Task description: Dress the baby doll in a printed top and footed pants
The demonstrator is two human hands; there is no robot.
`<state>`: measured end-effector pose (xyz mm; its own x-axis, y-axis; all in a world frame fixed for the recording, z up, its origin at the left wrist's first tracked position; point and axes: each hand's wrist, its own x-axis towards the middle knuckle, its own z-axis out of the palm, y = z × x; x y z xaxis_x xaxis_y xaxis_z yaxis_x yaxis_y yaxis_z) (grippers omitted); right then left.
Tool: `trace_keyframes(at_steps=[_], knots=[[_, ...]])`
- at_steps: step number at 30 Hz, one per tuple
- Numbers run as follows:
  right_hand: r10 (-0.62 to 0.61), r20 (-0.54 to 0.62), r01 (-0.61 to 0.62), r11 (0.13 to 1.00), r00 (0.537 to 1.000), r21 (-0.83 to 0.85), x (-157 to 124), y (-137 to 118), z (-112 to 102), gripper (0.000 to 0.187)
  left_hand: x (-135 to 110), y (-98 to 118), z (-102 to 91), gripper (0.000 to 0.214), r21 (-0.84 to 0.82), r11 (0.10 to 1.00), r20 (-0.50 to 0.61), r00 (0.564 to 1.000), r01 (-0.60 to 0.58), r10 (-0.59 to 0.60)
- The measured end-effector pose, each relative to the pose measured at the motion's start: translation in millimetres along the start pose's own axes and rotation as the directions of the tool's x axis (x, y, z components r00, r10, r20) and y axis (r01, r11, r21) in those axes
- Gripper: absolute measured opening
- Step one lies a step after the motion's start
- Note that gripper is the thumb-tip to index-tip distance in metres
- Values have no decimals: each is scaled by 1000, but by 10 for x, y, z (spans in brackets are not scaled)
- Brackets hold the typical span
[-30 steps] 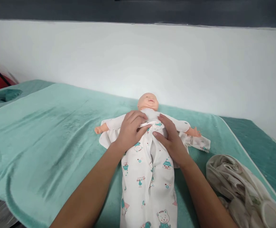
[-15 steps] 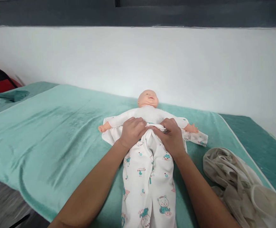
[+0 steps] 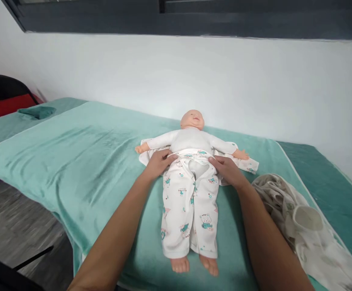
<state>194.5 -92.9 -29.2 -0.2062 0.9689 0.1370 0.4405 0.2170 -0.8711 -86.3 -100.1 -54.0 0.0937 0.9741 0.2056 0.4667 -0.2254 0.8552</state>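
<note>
A baby doll (image 3: pixel 191 139) lies on its back, arms spread and head toward the wall, its torso and sleeves white. It wears white printed pants (image 3: pixel 177 202) with an open split at the crotch, and its bare feet stick out of the cuffs. My left hand (image 3: pixel 160 162) pinches the waistband at the doll's hip on the left. On the opposite hip, my right hand (image 3: pixel 227 167) grips the waistband between thumb and fingers. Beneath the doll's arms and back a white printed top (image 3: pixel 248 165) is spread out.
A green velvety cover (image 3: pixel 82 161) drapes over the bed and hangs at the left front. Rumpled pale clothing (image 3: pixel 303 226) lies at the right. Behind stands a white wall (image 3: pixel 176 72); a black and red chair (image 3: pixel 6 97) is at the far left.
My hands have moved apart from the waistband's middle to its two sides, and the waistband now lies flatter. The view has shifted, bringing the doll's feet into sight.
</note>
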Motion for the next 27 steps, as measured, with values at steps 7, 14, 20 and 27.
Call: trace_keyframes(at_steps=[7, 14, 20, 27], knots=[[22, 113, -32, 996, 993, 87, -229, 20, 44, 33, -332, -13, -82, 43, -204, 979, 99, 994, -24, 45], [-134, -494, -45, 942, 859, -333, -380, -159, 641, 13, -350, 1, 124, 23, 87, 995, -285, 956, -48, 71], [-33, -468, -23, 993, 883, -114, -372, -198, 760, 8, -334, -11, 99, 20, -134, 988, -251, 967, -76, 40], [49, 52, -52, 997, 997, 59, -630, -138, 509, 48, -644, 4, -17, 45, -173, 984, -40, 999, -28, 21]])
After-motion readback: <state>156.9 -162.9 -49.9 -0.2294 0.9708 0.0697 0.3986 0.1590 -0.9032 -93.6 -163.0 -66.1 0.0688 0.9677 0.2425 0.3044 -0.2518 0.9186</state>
